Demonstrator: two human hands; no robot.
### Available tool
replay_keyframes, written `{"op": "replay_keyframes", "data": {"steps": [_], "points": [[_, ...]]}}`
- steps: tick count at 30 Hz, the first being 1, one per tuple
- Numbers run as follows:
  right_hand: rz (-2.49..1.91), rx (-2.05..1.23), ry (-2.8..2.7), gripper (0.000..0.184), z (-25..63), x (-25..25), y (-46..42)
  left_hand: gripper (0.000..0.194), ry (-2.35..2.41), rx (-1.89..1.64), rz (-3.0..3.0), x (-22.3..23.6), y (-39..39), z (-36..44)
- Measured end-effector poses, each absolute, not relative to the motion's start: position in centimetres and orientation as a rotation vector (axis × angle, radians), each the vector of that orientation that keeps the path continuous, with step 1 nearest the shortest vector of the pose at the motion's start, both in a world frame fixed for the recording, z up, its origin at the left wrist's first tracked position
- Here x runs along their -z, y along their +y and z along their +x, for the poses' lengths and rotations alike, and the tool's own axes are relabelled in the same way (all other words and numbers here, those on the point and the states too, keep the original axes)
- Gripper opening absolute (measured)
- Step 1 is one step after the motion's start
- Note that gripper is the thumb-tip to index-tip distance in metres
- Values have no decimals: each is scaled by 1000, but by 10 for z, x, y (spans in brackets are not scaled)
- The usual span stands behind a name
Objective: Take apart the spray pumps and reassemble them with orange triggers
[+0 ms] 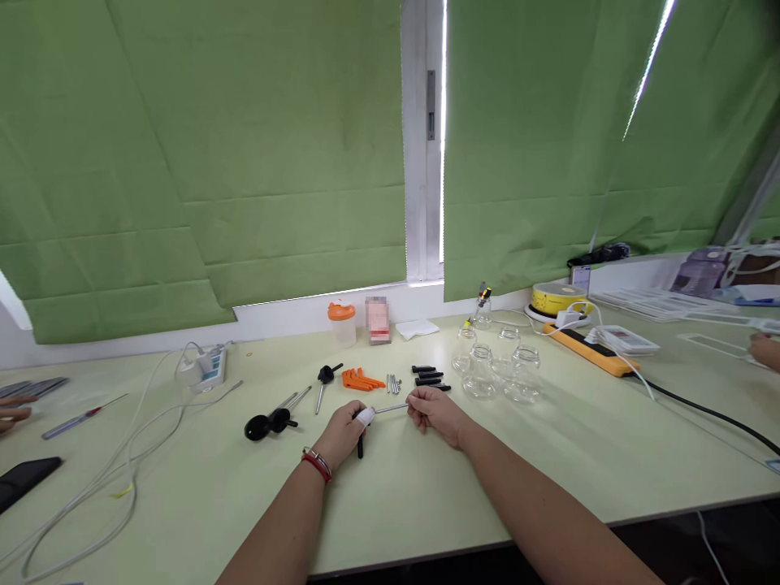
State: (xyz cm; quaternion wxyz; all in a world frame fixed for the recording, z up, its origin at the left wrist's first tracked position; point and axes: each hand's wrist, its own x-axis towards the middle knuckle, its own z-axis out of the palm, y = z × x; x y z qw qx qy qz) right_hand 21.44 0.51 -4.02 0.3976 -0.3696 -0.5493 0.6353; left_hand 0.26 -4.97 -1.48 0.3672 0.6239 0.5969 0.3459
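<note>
My left hand is closed around a black plastic part with a thin metal rod sticking out to the right. White tape or bandage wraps its thumb. At the rod's far end, my right hand pinches the tip; anything else in those fingers is hidden. Left of my hands lie similar black parts with metal rods, and another black part with a rod stands beyond them. Orange plastic pieces, several small metal pins and black ridged pieces lie just past my hands.
Several clear glass jars stand at right. Behind are an orange-lidded cup, a pink box and a yellow round device. Power strips, white cables and a screwdriver lie around. Other people's hands show at both edges.
</note>
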Motion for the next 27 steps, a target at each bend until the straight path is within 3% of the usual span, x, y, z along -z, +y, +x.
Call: {"op": "replay_keyframes", "data": {"steps": [20, 27], "points": [[-1003, -1557, -1464, 36, 211, 40, 4, 36, 1522, -896, 1582, 13, -51, 3], [-891, -1602, -1423, 30, 216, 40, 3, 39, 1524, -891, 1556, 16, -49, 2]]}}
